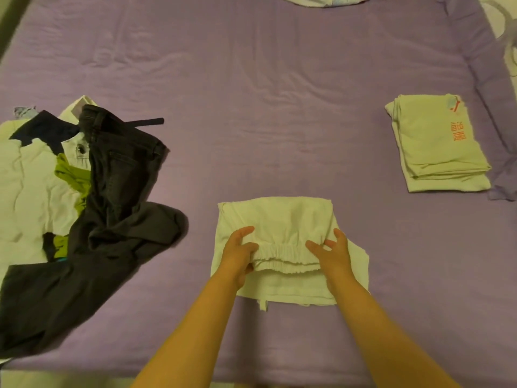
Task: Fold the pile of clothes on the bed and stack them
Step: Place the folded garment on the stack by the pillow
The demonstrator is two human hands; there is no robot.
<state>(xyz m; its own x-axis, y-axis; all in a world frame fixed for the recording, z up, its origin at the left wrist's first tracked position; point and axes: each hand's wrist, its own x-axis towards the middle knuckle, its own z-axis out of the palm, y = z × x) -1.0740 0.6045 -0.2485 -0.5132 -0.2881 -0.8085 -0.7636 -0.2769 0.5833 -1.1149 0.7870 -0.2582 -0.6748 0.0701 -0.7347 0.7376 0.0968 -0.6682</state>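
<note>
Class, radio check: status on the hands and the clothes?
Both hands, left hand and right hand, gripping white trousers at waistband, mid-fold. Folded stack at right. Unfolded pile left. Nothing in the way.

Under both hands' grip lies a white garment (pixel 288 247) of matt woven cloth, its elastic waistband (pixel 282 256) puckered into fine gathers. Beneath it the bed (pixel 251 107) wears a lilac sheet, soft, matt and rippled. Well left of the grip, dark trousers (pixel 117 191) look like coarse faded denim. Far right of it, folded white cloth (pixel 439 152) is smooth, with flat orange print.
</note>
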